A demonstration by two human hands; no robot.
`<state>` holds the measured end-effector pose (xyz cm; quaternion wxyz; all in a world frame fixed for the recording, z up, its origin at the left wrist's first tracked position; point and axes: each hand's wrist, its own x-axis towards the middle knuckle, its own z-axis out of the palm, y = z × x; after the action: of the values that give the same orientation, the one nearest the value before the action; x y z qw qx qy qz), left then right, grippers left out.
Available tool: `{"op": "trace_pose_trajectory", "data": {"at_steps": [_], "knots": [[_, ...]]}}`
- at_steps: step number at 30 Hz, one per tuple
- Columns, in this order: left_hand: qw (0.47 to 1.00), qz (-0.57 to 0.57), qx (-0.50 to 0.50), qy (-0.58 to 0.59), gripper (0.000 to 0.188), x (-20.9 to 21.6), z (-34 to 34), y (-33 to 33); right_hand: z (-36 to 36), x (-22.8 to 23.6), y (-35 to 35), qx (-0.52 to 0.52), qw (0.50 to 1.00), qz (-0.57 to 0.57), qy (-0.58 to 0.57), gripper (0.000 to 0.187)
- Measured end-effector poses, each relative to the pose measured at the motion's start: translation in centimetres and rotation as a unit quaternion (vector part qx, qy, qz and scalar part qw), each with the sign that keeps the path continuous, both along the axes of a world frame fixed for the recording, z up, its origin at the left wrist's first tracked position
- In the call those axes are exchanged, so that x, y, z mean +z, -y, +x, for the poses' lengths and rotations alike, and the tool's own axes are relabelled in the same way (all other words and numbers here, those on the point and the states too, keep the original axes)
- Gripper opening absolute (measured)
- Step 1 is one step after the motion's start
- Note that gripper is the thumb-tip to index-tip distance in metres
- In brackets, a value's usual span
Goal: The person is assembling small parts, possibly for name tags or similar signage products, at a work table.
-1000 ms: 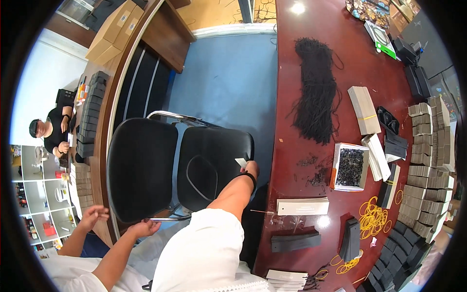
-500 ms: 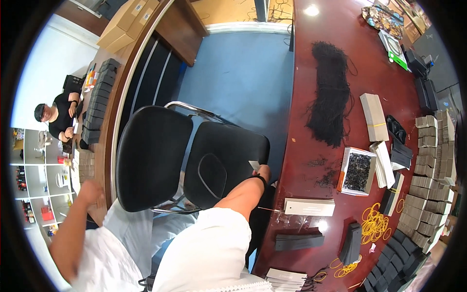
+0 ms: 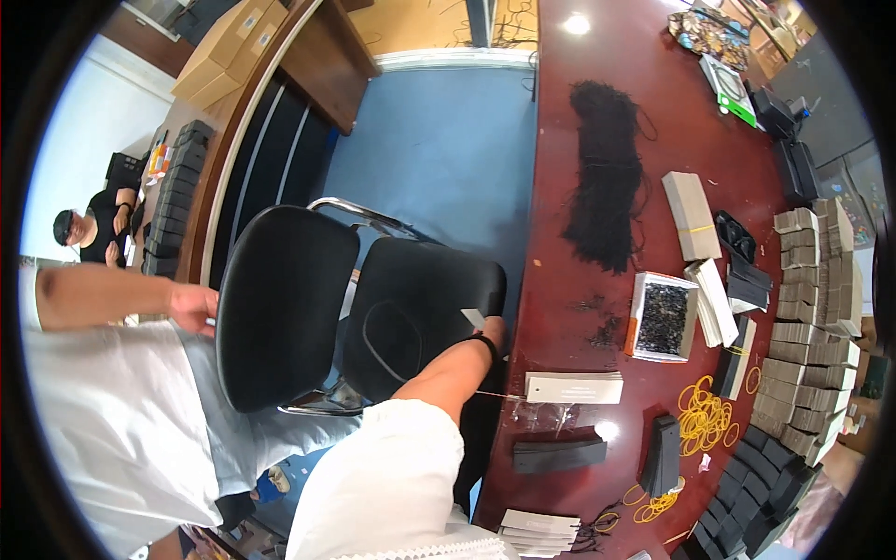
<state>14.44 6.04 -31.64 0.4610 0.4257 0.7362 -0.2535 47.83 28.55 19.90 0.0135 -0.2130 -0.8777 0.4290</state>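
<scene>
My left hand (image 3: pixel 493 330), on a white-sleeved arm with a black band at the wrist, is closed on a small pale card (image 3: pixel 473 319). It hangs over the front part of a black chair's seat (image 3: pixel 420 289), beside the dark red table's edge. Part of the fingers is hidden by the hand itself. A thin cord runs from near that forearm to a stack of pale printed tags (image 3: pixel 574 387) on the table. My right hand is out of the picture.
Another person in a white shirt (image 3: pixel 121 420) has a hand (image 3: pixel 194 308) at the chair's back. The table (image 3: pixel 560 308) bears black cords (image 3: pixel 607 177), a box of small black parts (image 3: pixel 661 317), yellow rubber bands (image 3: pixel 702 420) and stacked tags. A person in black sits far left.
The person in white has moved, and their hand has come across to the chair's back. The view has shifted a little to the right. My left hand still holds the card over the seat.
</scene>
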Motion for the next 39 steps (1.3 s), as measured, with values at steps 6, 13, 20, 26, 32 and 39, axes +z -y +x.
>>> {"op": "trace_pose_trajectory", "data": {"at_steps": [6, 13, 20, 26, 32, 39], "knots": [[0.992, 0.109, -0.007, -0.069, 0.024, -5.8, 1.2, 1.6, 0.7, -0.5, 0.2, -0.075, 0.997, 0.012, -0.010, 0.015], [0.942, 0.303, 0.014, -0.142, 0.028, -9.9, 1.4, 6.2, 0.1, 0.4, 0.3, -0.097, 0.994, -0.020, 0.037, 0.014], [0.943, 0.237, 0.232, -0.006, 0.033, -4.7, 0.2, 5.9, 0.4, 0.9, 0.3, -0.081, 0.995, -0.003, 0.059, 0.015], [0.938, 0.220, 0.267, 0.021, 0.035, -0.1, -0.6, 5.4, 0.2, 0.6, 1.0, -0.111, 0.992, -0.044, 0.047, 0.014], [0.959, 0.232, 0.164, -0.013, 0.035, -0.8, -0.2, 6.0, -1.1, 1.4, 1.1, -0.086, 0.995, -0.043, 0.033, 0.012], [0.966, 0.219, 0.140, -0.007, 0.034, -2.3, 0.0, 5.9, -1.5, 1.2, 1.3, -0.083, 0.995, -0.057, 0.021, 0.013]]}}
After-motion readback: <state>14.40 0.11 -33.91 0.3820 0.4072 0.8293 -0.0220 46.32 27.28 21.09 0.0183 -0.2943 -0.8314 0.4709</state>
